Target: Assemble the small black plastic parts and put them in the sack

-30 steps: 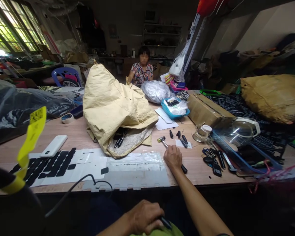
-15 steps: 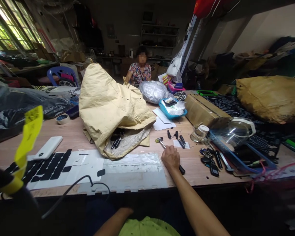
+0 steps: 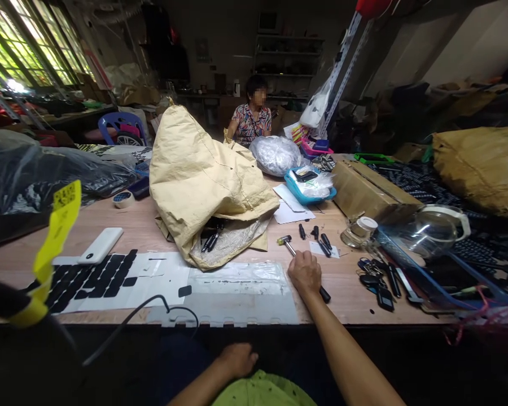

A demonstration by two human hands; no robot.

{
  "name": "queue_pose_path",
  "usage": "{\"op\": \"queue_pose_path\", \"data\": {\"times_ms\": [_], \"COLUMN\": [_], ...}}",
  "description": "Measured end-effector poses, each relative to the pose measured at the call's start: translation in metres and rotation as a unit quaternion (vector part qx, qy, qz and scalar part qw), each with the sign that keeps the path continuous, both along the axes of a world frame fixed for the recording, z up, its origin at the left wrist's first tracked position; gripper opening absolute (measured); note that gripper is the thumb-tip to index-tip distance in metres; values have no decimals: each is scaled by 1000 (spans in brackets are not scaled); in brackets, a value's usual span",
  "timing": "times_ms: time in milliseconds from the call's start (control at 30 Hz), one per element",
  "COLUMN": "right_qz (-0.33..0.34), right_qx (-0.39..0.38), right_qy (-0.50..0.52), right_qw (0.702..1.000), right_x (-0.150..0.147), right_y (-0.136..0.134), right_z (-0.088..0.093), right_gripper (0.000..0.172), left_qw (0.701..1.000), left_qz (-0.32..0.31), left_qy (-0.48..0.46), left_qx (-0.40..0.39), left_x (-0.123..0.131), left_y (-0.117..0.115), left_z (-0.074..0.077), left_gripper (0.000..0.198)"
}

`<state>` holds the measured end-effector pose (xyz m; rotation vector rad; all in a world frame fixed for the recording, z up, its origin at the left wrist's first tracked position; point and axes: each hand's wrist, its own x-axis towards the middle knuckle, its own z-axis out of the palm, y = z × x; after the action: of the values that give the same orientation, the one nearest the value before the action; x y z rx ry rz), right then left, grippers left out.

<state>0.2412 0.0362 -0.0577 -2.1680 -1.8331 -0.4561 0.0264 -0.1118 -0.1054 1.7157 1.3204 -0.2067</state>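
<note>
My right hand (image 3: pixel 305 273) rests on the table with its fingers closed around a small hammer (image 3: pixel 294 252). The hammer's yellowish head points away from me, and its black handle end sticks out beside my wrist. My left hand (image 3: pixel 239 359) is in front of the table edge, low over my lap. Its fingers look curled, with nothing visible in them. A clear plastic sheet (image 3: pixel 245 301) lies left of my right hand. Beyond it stands a big beige sack (image 3: pixel 207 175), its mouth towards me, with black-handled tools (image 3: pixel 211 239) inside.
Several black-handled tools (image 3: pixel 324 245) lie beyond the hammer. To the right are keys (image 3: pixel 370 276), a glass jar (image 3: pixel 358 234), a blue tray (image 3: pixel 444 301) and a cardboard box (image 3: pixel 372 192). Black pads on white paper (image 3: pixel 161 287) and a power bank (image 3: pixel 101 246) lie left. A person (image 3: pixel 252 118) sits opposite.
My view has turned slightly left, so the scene sits further right. My left hand has come into sight above my lap. My right hand stays on the hammer. The person opposite has turned their head.
</note>
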Motion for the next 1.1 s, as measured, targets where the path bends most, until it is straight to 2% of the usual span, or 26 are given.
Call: {"op": "queue_pose_path", "data": {"times_ms": [100,200,267,333,400,467,533,567,700,900,1000,1100], "right_qz": [2,3,2,0,0,1,0,-1,-5,-6,-5,-4], "right_qx": [6,7,5,3,4,3,-2,-5,-11,-29,-29,-20], "right_qy": [-1,-1,-2,-1,2,6,10,11,14,24,27,26], "right_qw": [1000,1000,1000,1000,1000,1000,1000,1000,1000,999,999,999], "right_x": [1,1,1,1,0,-1,-2,-2,-4,-5,-5,-6], "right_y": [0,0,0,1,1,1,1,1,-1,-1,-1,-1], "right_z": [-2,-3,-3,-2,-2,-2,0,0,4,6,6,6], "right_gripper": [19,19,20,21,21,21,20,19,18,19,20,20], "left_qw": [997,983,974,971,948,894,853,845,841,842,846,861], "left_qz": [-53,-56,-24,59,184,286,341,355,372,390,367,278], "left_qy": [-54,-170,-221,-199,-102,15,107,139,190,191,129,13], "left_qx": [31,36,48,116,240,345,379,376,343,320,365,426], "left_x": [5,7,3,-6,-20,-35,-48,-53,-59,-64,-66,-54], "left_y": [0,20,47,80,115,144,164,170,179,182,177,163], "left_z": [44,91,113,124,126,122,117,114,107,103,103,102], "left_gripper": [30,31,28,28,24,22,22,22,23,20,15,14]}}
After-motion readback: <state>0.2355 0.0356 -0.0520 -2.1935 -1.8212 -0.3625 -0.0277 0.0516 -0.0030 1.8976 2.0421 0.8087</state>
